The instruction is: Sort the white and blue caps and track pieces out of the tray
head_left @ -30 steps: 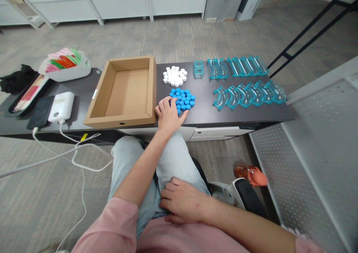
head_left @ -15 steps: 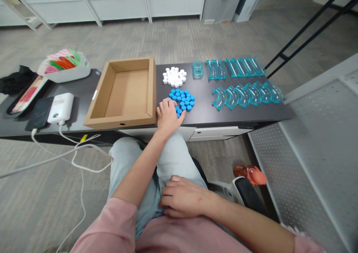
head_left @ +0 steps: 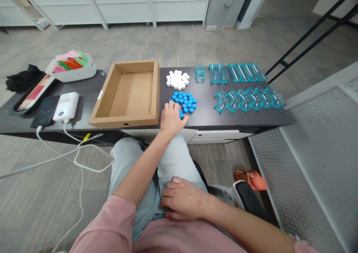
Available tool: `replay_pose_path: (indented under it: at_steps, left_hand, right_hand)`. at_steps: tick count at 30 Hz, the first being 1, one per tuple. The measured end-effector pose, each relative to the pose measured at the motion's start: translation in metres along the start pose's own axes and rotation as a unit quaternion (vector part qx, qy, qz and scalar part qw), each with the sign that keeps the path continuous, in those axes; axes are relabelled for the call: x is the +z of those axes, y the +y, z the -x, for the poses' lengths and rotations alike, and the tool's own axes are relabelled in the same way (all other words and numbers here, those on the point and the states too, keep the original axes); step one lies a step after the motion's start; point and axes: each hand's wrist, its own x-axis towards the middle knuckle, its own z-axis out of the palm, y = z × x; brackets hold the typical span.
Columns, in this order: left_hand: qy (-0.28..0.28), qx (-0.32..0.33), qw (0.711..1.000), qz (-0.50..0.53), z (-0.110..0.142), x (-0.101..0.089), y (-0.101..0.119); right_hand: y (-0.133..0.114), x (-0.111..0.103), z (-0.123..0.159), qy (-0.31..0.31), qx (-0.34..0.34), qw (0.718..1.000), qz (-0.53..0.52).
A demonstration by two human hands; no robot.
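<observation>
My left hand (head_left: 172, 119) lies at the near left edge of a pile of small blue six-sided pieces (head_left: 188, 101) on the dark tabletop. Its fingers are stretched forward and the thumb is held apart, with a few blue pieces between thumb and fingers; what lies under the palm is hidden. My right hand (head_left: 183, 199) rests flat across my lap, its fingers apart and nothing in it. Just beyond the blue pile is a heap of white pieces (head_left: 177, 80) of similar size. An open cardboard box (head_left: 124, 122) stands directly left of my left hand.
Clear teal curved track pieces (head_left: 245, 99), straight ones (head_left: 247, 72) and a small teal block (head_left: 200, 74) lie to the right. On the left are a white basket (head_left: 77, 75), a white power bank (head_left: 66, 106) and cables. An orange bottle (head_left: 250, 179) is on the floor.
The whole view has shifted slightly, so the table's things appear a little lower and further right. My left hand stays at the blue pile; my right hand has not moved.
</observation>
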Motion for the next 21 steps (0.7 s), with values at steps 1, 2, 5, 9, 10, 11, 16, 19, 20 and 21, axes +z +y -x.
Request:
replay_pose_path:
  at_steps: [1,2,5,9,10,11,16,19,20,21]
  left_hand:
    - [0.003,0.003,1.0,0.002,-0.001,0.0,-0.001]
    - [0.008,0.007,1.0,0.002,-0.002,0.0,-0.001]
    - [0.013,0.017,1.0,-0.014,-0.007,0.0,-0.001]
    - [-0.016,0.009,0.999,-0.029,-0.013,-0.003,0.001]
    - [-0.022,0.007,0.999,-0.027,-0.014,-0.004,0.001]
    - [-0.027,0.005,0.999,-0.024,-0.014,-0.005,0.002]
    - [-0.026,-0.003,1.0,-0.006,-0.012,-0.007,0.004]
    - [-0.014,0.0,1.0,0.001,-0.009,-0.008,0.005]
    - [-0.012,0.002,1.0,0.001,-0.009,-0.008,0.005]
    - [-0.013,0.003,1.0,0.001,-0.009,-0.009,0.006]
  right_hand:
    - [0.0,0.0,0.0,0.003,-0.002,1.0,0.0]
    - [0.0,0.0,0.001,0.005,-0.003,1.0,0.001]
    - [0.0,0.0,0.001,0.004,-0.002,1.0,0.004]
    - [0.001,0.0,0.001,0.008,-0.004,1.0,0.006]
    - [0.001,0.0,0.001,0.007,-0.004,1.0,0.008]
    - [0.001,0.001,0.001,0.006,-0.004,1.0,0.01]
    - [0.002,0.003,0.0,0.01,-0.005,1.0,0.008]
    - [0.003,0.004,0.0,0.011,-0.007,1.0,0.006]
    - [0.003,0.005,0.001,0.01,-0.007,1.0,0.007]
    - [0.003,0.005,0.001,0.009,-0.007,1.0,0.008]
